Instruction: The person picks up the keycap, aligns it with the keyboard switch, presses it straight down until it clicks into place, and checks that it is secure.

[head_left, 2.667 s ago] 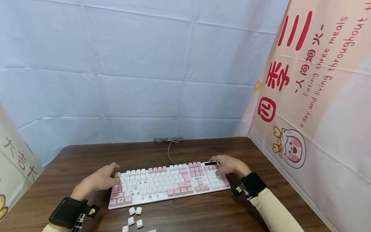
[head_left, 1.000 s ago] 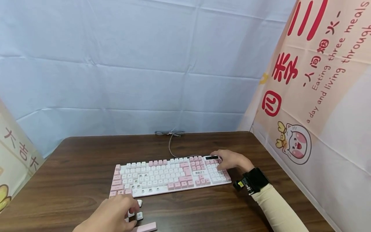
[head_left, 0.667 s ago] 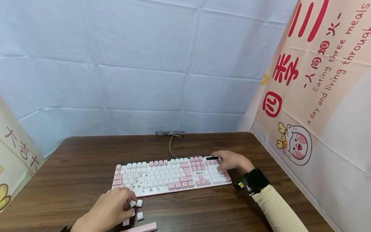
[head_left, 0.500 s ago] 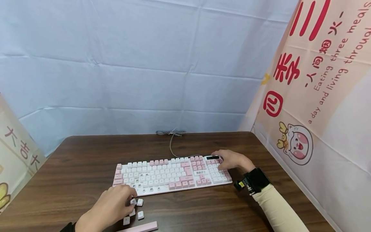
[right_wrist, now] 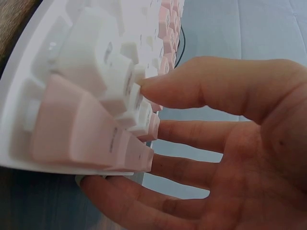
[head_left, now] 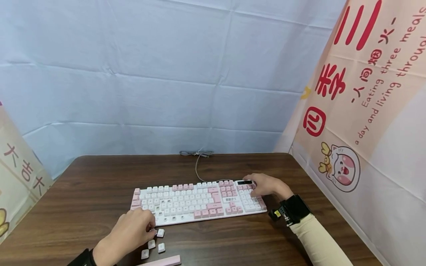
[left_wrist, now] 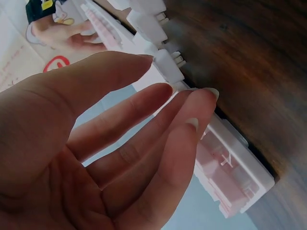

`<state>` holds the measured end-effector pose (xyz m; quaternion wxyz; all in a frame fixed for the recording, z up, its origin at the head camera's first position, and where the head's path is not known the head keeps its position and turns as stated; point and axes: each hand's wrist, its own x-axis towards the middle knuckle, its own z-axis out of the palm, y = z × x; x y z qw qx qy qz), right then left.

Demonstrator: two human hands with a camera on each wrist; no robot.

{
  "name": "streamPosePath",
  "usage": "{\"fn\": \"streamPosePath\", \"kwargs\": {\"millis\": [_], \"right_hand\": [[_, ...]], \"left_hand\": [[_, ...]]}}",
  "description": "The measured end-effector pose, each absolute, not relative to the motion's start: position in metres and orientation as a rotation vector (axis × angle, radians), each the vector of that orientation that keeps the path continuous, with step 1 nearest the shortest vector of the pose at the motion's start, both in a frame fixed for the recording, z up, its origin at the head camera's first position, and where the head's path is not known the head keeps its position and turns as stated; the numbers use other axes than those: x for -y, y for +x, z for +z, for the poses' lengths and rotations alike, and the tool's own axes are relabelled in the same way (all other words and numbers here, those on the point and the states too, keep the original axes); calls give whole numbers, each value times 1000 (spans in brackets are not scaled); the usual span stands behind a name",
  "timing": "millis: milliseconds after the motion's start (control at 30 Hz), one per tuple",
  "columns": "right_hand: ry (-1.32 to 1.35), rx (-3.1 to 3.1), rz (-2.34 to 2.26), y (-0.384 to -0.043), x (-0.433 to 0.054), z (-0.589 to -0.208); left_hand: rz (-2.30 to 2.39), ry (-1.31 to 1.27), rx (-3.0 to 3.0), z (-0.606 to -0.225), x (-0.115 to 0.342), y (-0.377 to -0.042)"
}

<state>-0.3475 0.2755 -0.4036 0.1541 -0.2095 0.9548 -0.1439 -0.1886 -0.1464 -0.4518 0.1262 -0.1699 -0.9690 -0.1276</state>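
Note:
A pink-and-white keyboard (head_left: 186, 203) lies on the desk, with several switches bare at its lower left. My left hand (head_left: 128, 231) is at its front left edge, thumb and forefinger pinching a loose white keycap (left_wrist: 168, 67) low at the desk. The other fingers are bent in the left wrist view. Loose white keycaps (head_left: 161, 247) lie in front of the keyboard, beside a long pink keycap (head_left: 166, 261). At the keyboard's far right end my right hand (head_left: 264, 184) grips it, thumb on the number keys (right_wrist: 122, 91), fingers around the edge.
The keyboard's grey cable (head_left: 197, 170) runs back to a tied bundle (head_left: 196, 153) at the rear of the brown wooden desk (head_left: 133, 170). Pale cloth (head_left: 149, 74) hangs behind, and a printed cloth (head_left: 346, 111) stands at the right.
My left hand has moved from the keyboard's left end down to the loose keycaps, then closed on one near the front edge. The right hand stays on the keyboard.

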Motion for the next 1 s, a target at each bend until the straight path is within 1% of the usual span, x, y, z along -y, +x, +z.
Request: {"fn": "streamPosePath", "kwargs": {"millis": [533, 733, 1000], "right_hand": [[-625, -2741, -416, -346, -275, -404], [-645, -2745, -400, -347, -275, -402], [-627, -2735, -412, -345, -276, -402]], "left_hand": [[-526, -681, 2850, -453, 148, -194], [-525, -710, 2821, -454, 149, -192], [-577, -746, 2805, -442, 150, -191]]}}
